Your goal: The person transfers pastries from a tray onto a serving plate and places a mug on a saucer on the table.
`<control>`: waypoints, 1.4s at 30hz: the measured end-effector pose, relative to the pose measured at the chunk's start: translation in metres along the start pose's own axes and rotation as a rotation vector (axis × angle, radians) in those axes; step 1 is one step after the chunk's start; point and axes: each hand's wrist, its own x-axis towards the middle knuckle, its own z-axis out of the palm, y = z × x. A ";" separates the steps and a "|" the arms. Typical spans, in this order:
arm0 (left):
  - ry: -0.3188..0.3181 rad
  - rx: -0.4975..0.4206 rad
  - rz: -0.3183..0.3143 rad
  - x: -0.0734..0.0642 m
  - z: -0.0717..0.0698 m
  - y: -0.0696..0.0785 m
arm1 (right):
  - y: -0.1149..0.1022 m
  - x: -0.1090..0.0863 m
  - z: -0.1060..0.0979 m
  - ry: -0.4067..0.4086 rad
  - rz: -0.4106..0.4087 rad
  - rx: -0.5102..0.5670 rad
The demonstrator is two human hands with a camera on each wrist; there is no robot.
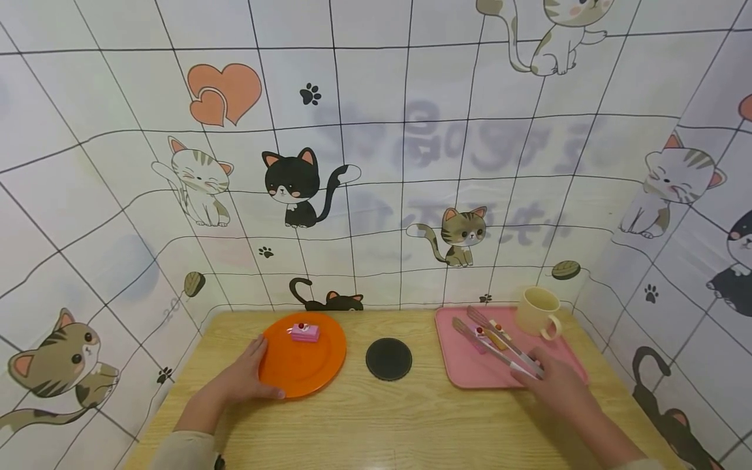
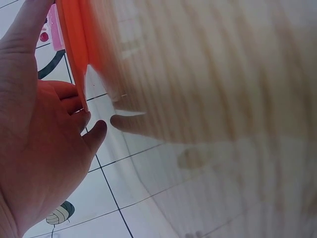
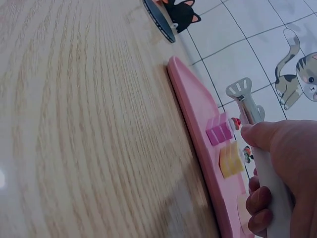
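Note:
My left hand (image 1: 243, 373) holds the left rim of an orange plate (image 1: 302, 372), thumb toward the front and fingers along the side. On that plate lies a small pink cake piece (image 1: 305, 333) topped with a dark red berry. With my right hand (image 1: 555, 385) I grip metal tongs (image 3: 253, 111) by their handles, above a pink tray (image 1: 461, 372). The tongs' two arms stand apart. Below them on the tray are a pink-purple cake piece (image 3: 219, 130) and a yellow cake piece (image 3: 231, 159); the tongs partly cover both in the head view.
A pale yellow mug (image 1: 536, 310) stands at the tray's back right corner. Between plate and tray, a round dark coaster (image 1: 389, 359) lies on the wooden table (image 1: 376, 424). Cat-patterned walls (image 1: 376, 150) enclose the table's back and sides.

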 end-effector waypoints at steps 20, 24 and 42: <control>0.001 0.012 -0.003 0.001 0.001 -0.001 | 0.009 -0.016 0.000 -0.037 0.072 -0.014; 0.002 0.014 -0.007 0.001 0.001 -0.001 | 0.010 -0.015 0.001 -0.059 0.091 -0.010; -0.001 0.001 -0.010 0.000 -0.001 0.003 | 0.015 -0.010 0.001 -0.080 0.057 -0.062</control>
